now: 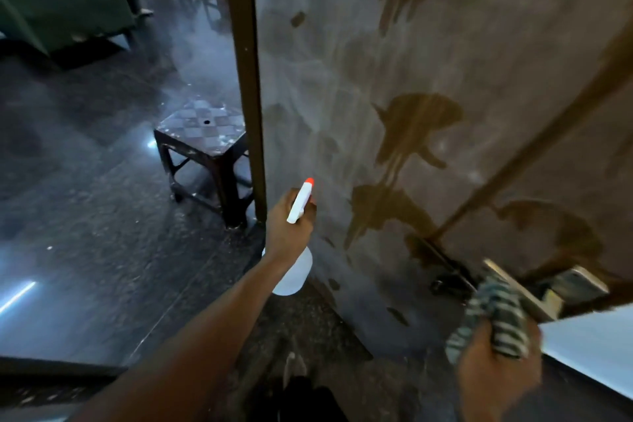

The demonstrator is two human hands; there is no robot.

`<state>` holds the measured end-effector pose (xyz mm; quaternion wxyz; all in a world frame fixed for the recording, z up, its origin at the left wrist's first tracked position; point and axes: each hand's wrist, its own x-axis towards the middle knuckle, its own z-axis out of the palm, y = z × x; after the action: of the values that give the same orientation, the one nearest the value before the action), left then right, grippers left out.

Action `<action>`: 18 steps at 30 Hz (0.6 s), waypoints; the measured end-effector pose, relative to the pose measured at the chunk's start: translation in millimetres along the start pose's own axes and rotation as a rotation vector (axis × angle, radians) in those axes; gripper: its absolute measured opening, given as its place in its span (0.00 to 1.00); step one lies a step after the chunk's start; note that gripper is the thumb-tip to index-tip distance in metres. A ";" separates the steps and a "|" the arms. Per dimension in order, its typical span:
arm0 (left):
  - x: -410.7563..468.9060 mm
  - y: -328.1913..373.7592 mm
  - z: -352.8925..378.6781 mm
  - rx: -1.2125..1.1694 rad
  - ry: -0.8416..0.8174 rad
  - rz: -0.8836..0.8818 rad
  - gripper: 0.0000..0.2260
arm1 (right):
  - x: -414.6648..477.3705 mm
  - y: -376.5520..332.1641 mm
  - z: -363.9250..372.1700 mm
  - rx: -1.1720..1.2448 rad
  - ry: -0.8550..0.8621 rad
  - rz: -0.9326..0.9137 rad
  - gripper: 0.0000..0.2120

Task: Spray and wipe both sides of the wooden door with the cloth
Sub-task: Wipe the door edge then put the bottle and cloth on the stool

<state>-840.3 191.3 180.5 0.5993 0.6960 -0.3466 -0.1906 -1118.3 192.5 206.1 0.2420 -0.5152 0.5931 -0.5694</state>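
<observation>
The step in hand looks like spraying this face of the wooden door point(329, 79) before the wipe. The person's left hand point(289, 229) wraps its curled fingers round the neck of the spray bottle point(295, 276), with the orange nozzle point(310, 181) pointing up and towards the panel, close to the door's lower part beside its dark edge strip point(245, 62). Whether a finger sits on the trigger cannot be told. To do this well, the nozzle is best aimed at the pale, dusty stretches, not at the wet patches point(418, 120), which already show as dark brown blots with runs trailing down from them. Short bursts in rows from the top down would keep drips from streaking ground already covered. The right hand point(498, 373) grips the cloth point(493, 315) bunched in a closed fist, low and just beside the metal door handle point(579, 279), ready to follow the spray. Wiping soon, before the liquid dries, should lift the film most cleanly. The door's surface is flat and matt, greyed by a chalky film where dry and warm brown where wetted. The bottle has a translucent, rounded plastic body under a white head. The cloth is soft, crumpled, and striped in dark and pale bands. The handle is smooth, bright metal. Past the door's edge stands a small dark stool point(205, 127) with a chequered top, on a dark, speckled, glossy floor point(85, 216).
</observation>
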 end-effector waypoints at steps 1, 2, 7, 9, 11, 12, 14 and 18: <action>11.0 -10.3 -9.9 -0.007 0.005 -0.027 0.02 | -13.0 -5.1 25.3 -0.043 -0.060 -0.072 0.09; 19.1 -16.9 -19.4 -0.006 0.010 -0.049 0.02 | -22.1 -11.7 51.1 -0.093 -0.131 -0.093 0.06; 79.4 -54.6 -79.3 0.040 0.091 -0.108 0.05 | -29.4 -26.1 243.6 -0.145 -0.525 0.091 0.08; 110.8 -69.5 -104.0 0.053 0.149 -0.118 0.04 | -32.0 -32.9 323.5 -0.128 -0.671 0.103 0.10; 150.1 -87.1 -132.5 0.064 0.199 -0.135 0.05 | -38.4 -42.8 403.2 -0.130 -0.797 0.132 0.11; 167.2 -94.6 -144.5 0.079 0.213 -0.146 0.06 | -41.6 -48.7 435.5 -0.151 -0.842 0.165 0.12; 207.3 -113.5 -170.1 0.132 0.250 -0.197 0.05 | -49.9 -56.0 502.7 -0.188 -0.913 0.247 0.15; 291.0 -136.4 -210.2 0.091 0.331 -0.255 0.02 | -54.9 -74.6 612.7 -0.235 -0.982 0.381 0.16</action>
<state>-462.6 137.7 136.3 0.5870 0.7824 -0.1609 -0.1320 -538.6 -6.5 115.0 0.5303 -0.6278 0.5530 -0.1374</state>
